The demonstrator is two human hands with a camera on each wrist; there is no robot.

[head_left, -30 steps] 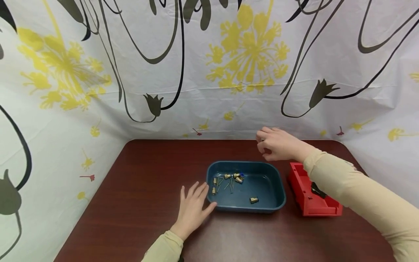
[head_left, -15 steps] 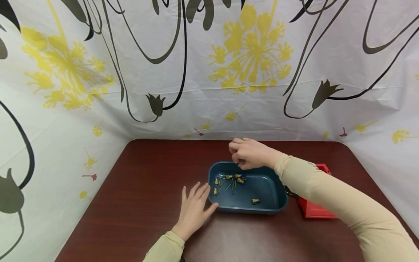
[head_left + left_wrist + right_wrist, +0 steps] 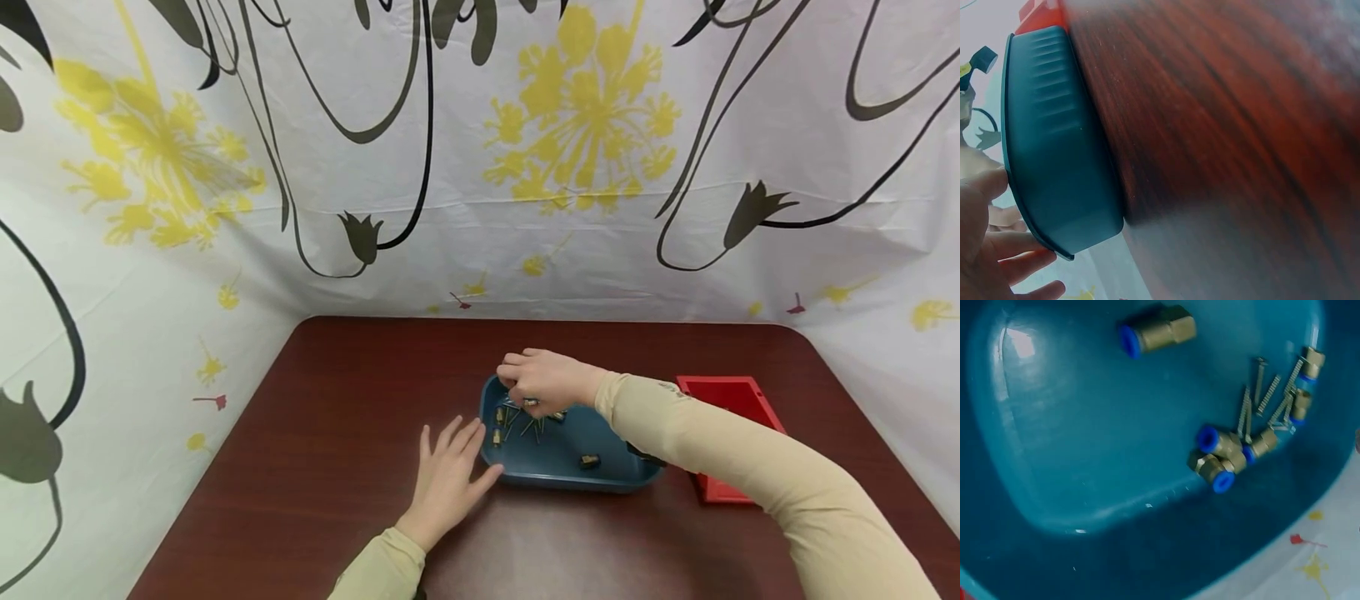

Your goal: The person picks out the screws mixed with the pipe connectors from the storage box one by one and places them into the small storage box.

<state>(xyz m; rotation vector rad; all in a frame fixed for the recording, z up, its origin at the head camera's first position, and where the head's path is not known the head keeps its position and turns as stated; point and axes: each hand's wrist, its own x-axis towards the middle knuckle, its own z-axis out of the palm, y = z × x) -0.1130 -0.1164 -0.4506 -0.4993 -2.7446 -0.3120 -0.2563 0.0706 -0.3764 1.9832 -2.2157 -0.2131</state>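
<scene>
The right hand hangs over the 11 o'clock part of the blue tray, fingers curled downward; the fingertips are hidden, so I cannot tell how narrow its grip is or whether it pinches anything. Near it, towards 10 o'clock inside the tray, lie the brass fittings with blue collars, some touching one another, and slim screws scattered among and beside them. A lone fitting lies apart at 5 o'clock (the easiest one to get fingers round, I would judge). The left hand, at 8 o'clock, is spread, fingers nearly straight, thumb touching the rim; it grips nothing. The step in hand seems to be reaching among the small parts. To do it well, I would come down steeply with thumb and forefinger, take a single piece by its brass body, and lift straight so the screws do not drag, while the left hand steadies the tray. Farther out, at 3 o'clock on the worktop, sits a red bin, partly covered by the right sleeve.
</scene>
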